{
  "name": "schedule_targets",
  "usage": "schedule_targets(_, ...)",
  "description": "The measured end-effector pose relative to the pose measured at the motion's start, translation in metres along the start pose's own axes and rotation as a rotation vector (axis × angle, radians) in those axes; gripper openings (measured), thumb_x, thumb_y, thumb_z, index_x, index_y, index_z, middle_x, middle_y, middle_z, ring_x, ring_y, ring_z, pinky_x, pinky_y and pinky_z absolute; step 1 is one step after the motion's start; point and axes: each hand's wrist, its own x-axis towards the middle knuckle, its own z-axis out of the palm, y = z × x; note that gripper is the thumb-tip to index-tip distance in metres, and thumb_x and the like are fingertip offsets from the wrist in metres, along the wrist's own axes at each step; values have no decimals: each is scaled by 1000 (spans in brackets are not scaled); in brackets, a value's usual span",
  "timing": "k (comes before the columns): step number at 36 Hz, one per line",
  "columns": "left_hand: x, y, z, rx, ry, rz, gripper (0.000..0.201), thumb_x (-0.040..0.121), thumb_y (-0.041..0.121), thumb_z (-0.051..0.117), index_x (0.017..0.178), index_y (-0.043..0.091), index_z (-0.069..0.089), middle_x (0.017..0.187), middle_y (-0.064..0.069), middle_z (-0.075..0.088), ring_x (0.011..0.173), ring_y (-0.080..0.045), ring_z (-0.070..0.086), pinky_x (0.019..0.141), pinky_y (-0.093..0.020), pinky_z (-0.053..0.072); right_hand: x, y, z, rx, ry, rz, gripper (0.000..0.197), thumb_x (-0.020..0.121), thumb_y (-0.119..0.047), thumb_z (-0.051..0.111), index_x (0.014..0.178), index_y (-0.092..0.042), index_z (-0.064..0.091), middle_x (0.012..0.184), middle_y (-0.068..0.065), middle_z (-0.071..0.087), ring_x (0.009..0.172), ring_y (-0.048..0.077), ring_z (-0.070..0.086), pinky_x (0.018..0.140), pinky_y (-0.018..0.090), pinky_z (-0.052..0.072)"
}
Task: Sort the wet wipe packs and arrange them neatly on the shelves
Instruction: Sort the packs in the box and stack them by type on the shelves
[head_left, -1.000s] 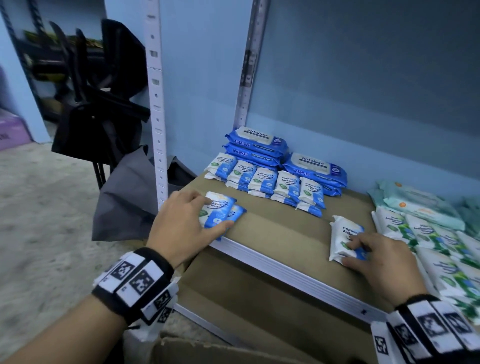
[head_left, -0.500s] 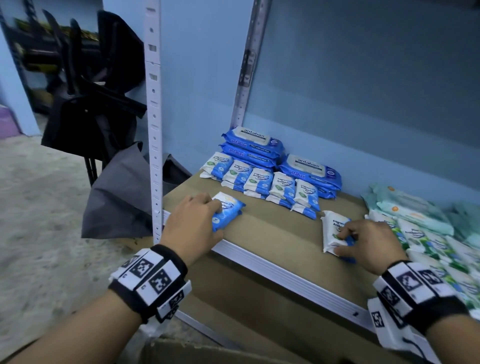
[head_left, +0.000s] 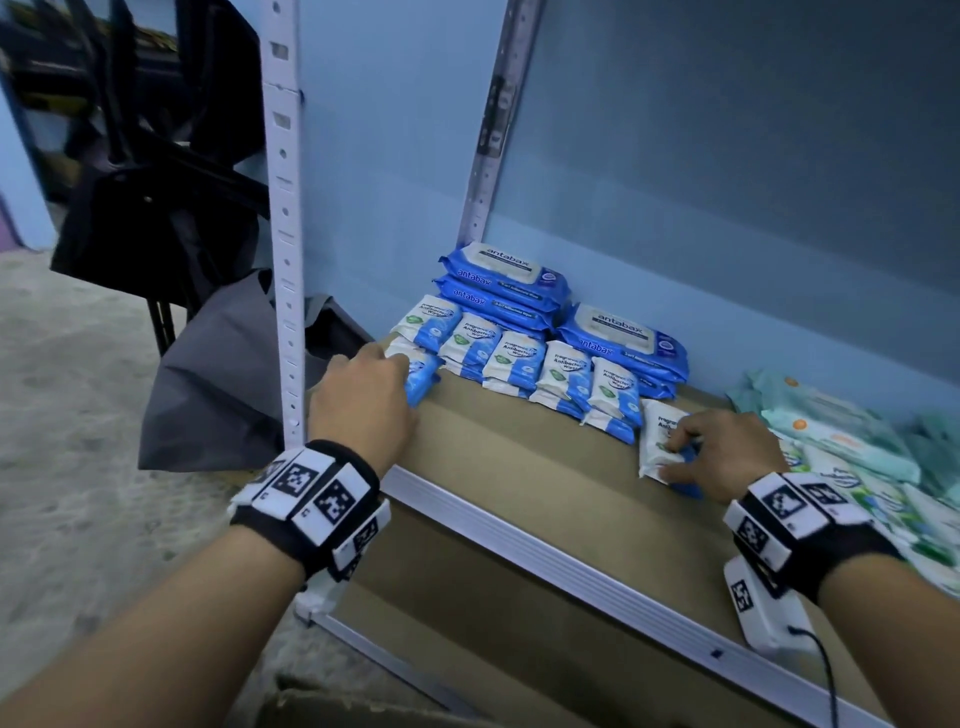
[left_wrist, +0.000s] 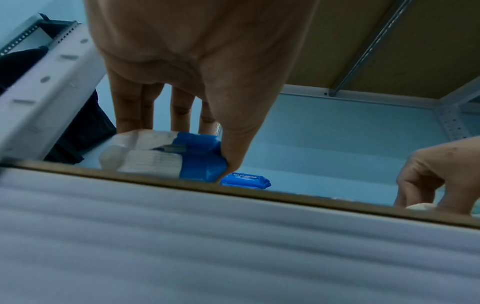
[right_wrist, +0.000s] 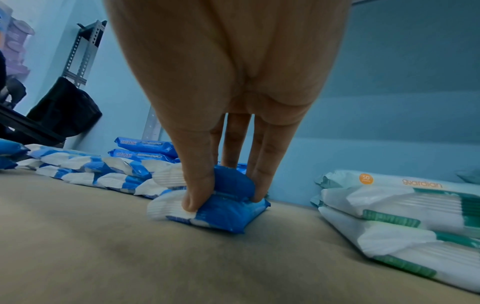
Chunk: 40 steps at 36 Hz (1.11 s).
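My left hand (head_left: 382, 376) grips two stacked small blue-and-white wipe packs (head_left: 422, 375) at the left end of the row of small packs (head_left: 514, 358); in the left wrist view thumb and fingers pinch these packs (left_wrist: 166, 156) just above the shelf edge. My right hand (head_left: 691, 452) pinches another small stack of blue-and-white packs (head_left: 660, 441) at the right end of that row; these packs (right_wrist: 221, 207) rest on the brown shelf board (right_wrist: 103, 246). Large blue packs (head_left: 498, 280) are stacked behind the row.
Green-and-white packs (head_left: 852, 452) lie piled at the shelf's right, also stacked at the right of the right wrist view (right_wrist: 402, 216). A white metal upright (head_left: 285, 208) stands left of my left hand. A grey bag (head_left: 208, 374) and black chairs (head_left: 156, 156) sit beyond it. The shelf's metal front rail (head_left: 545, 545) runs diagonally.
My left hand carried its packs from the shelf's front edge back to the left end of the row. My right hand slid its packs a little toward the row's right end.
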Motion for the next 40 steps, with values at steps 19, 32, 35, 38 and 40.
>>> schedule_targets(19,38,-17,23,-98,64,11,30,75,19,72,105,16,69,101,-7,61,88,-35,55,72,-39,44,31,-7,8,-49,62,-27,23,67,-28,86,85,-23,72,101,-1,67,89,19,60,70,22,37)
schedule_targets(32,34,-18,17,-202,56,-5,42,80,45,71,111,17,69,107,-4,62,97,-29,56,75,-37,43,30,-28,-8,-252,-111,-23,43,60,-70,57,75,-30,59,89,-5,58,85,17,60,81,33,53)
schedule_targets(35,31,-20,15,-252,58,-17,48,85,57,62,113,19,70,110,-2,64,99,-28,58,79,-37,47,20,-47,-14,-288,-53,-54,64,62,-76,43,106,-33,63,105,-2,66,96,21,63,83,34,54)
schedule_targets(38,29,-23,13,-282,55,10,39,90,46,59,115,18,70,115,-3,65,104,-28,58,84,-39,49,12,-70,-9,-185,-21,-130,54,89,-52,55,137,-28,50,142,1,52,124,23,53,93,30,45)
schedule_targets(40,28,-25,13,-281,48,37,35,90,39,60,115,17,70,117,-3,66,105,-28,58,86,-39,50,10,-83,-1,-134,-108,-189,59,94,-43,54,148,-26,38,156,1,36,137,24,40,106,31,36)
